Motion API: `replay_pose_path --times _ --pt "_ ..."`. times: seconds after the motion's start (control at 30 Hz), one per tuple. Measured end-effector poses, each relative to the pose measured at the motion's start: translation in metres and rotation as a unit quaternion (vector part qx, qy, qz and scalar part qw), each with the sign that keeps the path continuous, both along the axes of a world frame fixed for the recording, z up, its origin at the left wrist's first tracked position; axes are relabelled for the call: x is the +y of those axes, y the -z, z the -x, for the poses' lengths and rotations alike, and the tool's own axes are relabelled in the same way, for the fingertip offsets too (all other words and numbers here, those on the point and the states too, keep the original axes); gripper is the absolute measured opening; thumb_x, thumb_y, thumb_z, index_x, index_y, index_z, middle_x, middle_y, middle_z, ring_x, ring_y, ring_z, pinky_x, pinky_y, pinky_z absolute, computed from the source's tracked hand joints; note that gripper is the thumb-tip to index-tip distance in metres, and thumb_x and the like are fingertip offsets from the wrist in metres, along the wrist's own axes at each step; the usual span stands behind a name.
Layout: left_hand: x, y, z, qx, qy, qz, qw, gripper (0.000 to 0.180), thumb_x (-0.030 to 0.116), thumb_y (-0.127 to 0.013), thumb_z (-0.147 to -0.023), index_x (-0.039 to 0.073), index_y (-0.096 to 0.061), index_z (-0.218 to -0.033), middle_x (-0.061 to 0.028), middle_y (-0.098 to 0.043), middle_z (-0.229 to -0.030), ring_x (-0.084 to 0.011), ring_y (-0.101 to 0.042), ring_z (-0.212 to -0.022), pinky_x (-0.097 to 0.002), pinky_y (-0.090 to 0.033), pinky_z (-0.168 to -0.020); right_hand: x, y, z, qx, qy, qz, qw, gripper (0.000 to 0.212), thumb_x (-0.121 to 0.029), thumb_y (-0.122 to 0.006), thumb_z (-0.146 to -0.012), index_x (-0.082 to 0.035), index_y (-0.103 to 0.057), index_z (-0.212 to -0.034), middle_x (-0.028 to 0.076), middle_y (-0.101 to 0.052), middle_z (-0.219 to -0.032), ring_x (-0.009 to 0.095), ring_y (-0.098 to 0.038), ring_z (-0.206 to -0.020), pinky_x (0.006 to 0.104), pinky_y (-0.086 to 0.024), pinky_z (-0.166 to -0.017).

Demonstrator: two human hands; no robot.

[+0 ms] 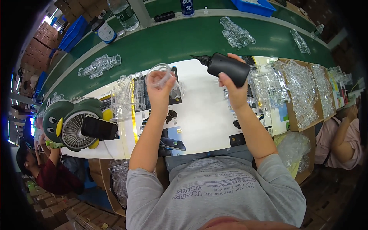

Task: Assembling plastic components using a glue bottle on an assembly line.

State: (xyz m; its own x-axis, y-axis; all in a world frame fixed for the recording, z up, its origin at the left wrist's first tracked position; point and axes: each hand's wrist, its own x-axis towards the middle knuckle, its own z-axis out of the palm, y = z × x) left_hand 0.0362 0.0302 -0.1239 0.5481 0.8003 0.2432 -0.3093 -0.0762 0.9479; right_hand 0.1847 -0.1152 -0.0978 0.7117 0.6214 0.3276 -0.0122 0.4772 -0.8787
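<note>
My left hand (160, 89) is closed on a clear round plastic piece (161, 67), its ring-like rim facing up. More clear plastic shows just beside that hand, and I cannot tell if it belongs to the same piece. In my right hand (237, 90) is a black squeeze bottle (229, 69), tilted on its side. Its pointed nozzle aims left, toward the round piece but apart from it. Both hands are raised over the white table top (203, 122). Clear plastic parts (128, 96) stand to the left, and clear cups (264, 86) stand to the right.
A penguin-shaped fan (73, 122) with a black phone (100, 128) before it sits at left. Beyond runs a green conveyor (184, 46) carrying clear plastic assemblies (237, 33). An open carton (303, 96) of clear parts is at right. Other people sit on both sides.
</note>
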Motion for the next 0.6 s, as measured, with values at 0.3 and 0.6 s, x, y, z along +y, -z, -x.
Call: replay_pose_path --times 0.3,0.6 --pt "0.021 0.003 0.007 -0.145 -0.084 0.058 0.984 0.042 0.007 -0.06 -0.082 0.002 -0.038 -0.117 -0.0094 -0.054 -0.102 -0.0145 -0.052 -0.095 -0.0265 -0.042 -0.083 0.048 0.001 0.019 -0.58 0.073 0.366 0.725 0.052 -0.011 -0.064 -0.071 -0.027 -0.048 -0.117 0.009 -0.055 -0.085 0.025 -0.06 -0.077 0.0346 -0.049 -0.061" --pt "0.017 -0.009 0.014 -0.116 -0.089 0.003 0.989 0.039 0.007 -0.058 -0.084 0.0 -0.042 -0.119 -0.012 -0.055 -0.109 -0.0175 -0.053 -0.103 -0.027 -0.04 -0.09 0.073 0.019 0.021 -0.597 0.03 0.382 0.705 0.043 -0.005 -0.053 -0.077 -0.022 -0.053 -0.117 0.012 -0.055 -0.091 0.028 -0.059 -0.082 0.0362 -0.049 -0.069"
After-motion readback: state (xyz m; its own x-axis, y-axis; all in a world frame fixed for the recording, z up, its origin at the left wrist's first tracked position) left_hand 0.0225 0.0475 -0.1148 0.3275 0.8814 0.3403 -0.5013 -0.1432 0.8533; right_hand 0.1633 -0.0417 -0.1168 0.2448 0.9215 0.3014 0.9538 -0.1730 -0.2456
